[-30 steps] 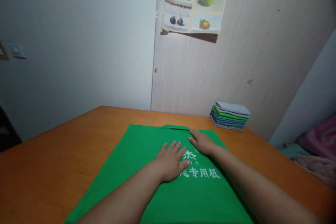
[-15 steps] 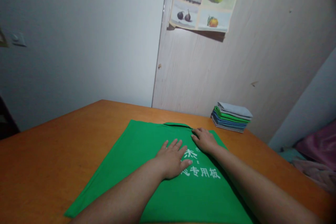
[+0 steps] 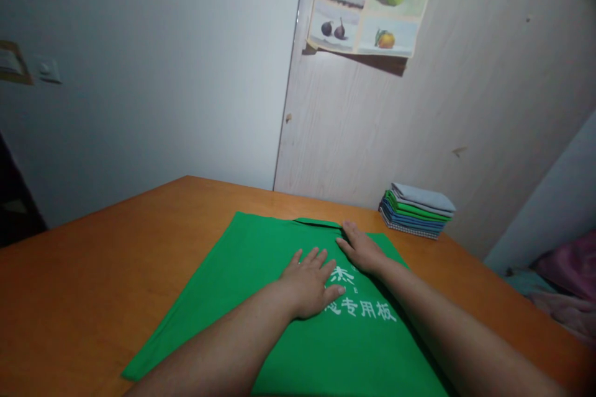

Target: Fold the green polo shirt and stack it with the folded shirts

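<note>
A green cloth [image 3: 218,285] with white printed characters lies spread flat in front of me, and a dark gap shows along its far edge. My left hand [image 3: 310,285] presses palm down on the middle of it, fingers spread, covering part of the print. Farther up and to the right, my right hand [image 3: 363,248] lies on the cloth near its far edge, fingers stretched out and thumb apart. Neither hand grips anything. Both forearms cross the cloth, and its near edge is partly cut off by the view.
The cloth lies on an orange-brown wooden table [image 3: 116,248]. At the table's back right stands a stack of folded cloths [image 3: 416,211] in grey, green, blue and check. Behind is a wall with fruit pictures [image 3: 367,6]. Pink fabric [image 3: 570,267] shows at the far right.
My right hand's fingers have straightened and shifted slightly along the cloth's far edge. My left hand stays in place on the cloth. The whole view has turned a little left.
</note>
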A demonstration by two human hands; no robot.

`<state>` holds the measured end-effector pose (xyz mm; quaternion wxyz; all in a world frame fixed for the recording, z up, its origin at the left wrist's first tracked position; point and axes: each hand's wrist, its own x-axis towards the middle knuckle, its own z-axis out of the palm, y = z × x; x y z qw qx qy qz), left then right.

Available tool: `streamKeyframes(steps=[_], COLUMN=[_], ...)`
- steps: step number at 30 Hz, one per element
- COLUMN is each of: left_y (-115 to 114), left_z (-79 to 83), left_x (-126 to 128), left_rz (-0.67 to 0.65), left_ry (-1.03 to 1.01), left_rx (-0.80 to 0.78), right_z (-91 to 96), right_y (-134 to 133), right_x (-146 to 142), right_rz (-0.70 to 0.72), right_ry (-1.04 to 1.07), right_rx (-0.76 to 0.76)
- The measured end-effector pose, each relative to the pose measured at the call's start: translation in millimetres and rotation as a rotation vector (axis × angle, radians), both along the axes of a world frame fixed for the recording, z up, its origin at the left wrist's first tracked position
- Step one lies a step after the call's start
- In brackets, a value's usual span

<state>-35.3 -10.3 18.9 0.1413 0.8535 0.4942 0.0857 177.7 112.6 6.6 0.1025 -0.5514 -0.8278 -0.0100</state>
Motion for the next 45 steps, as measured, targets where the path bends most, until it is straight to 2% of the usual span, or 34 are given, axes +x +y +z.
streamKeyframes(steps=[3, 6, 10, 15, 19, 22, 25, 30, 33, 39, 42, 45], left_y=[-1, -1, 3, 14, 21, 24, 27, 30, 30, 30, 30, 30], left_z=[1.2, 1.2, 1.6, 5.7, 3.4, -2.9, -8.2, -11.8, -13.3, -11.1, -7.3, -4.4], left_x=[0, -1, -3, -7, -12, -16, -17, -18, -19, -20, -20, -21], left_rz=[0.000, -0.009, 0.009, 0.141, 0.287, 0.380, 0.441, 0.454, 0.463, 0.476, 0.476, 0.485], left_ry=[-0.001, -0.019, -0.084, -0.151, -0.110, -0.027, 0.045, 0.084, 0.115, 0.143, 0.142, 0.138], left_rx=[-0.002, 0.009, 0.067, 0.190, 0.250, 0.181, 0.087, 0.065, 0.078, 0.085, 0.068, 0.045], right_z=[6.4, 15.6, 9.1, -11.0, -5.5, 3.3, 4.5, -3.9, -1.8, 12.6, 14.5, 8.9], right_y=[1, 6, 14, 17, 19, 19, 15, 6, 3, -22, -43, -62], right_x=[-7, -18, -32, -35, -35, -43, -55, -67, -67, -52, -25, 13], right_rz=[0.035, 0.009, 0.055, 0.061, 0.057, 0.057, 0.079, 0.082, 0.076, 0.005, -0.083, -0.189], right_ry=[-0.023, 0.006, 0.007, -0.056, -0.082, -0.093, -0.081, -0.045, -0.044, 0.031, 0.048, 0.005], right_rx=[-0.099, -0.072, -0.067, -0.175, -0.200, -0.198, -0.183, -0.191, -0.218, -0.173, -0.190, -0.224])
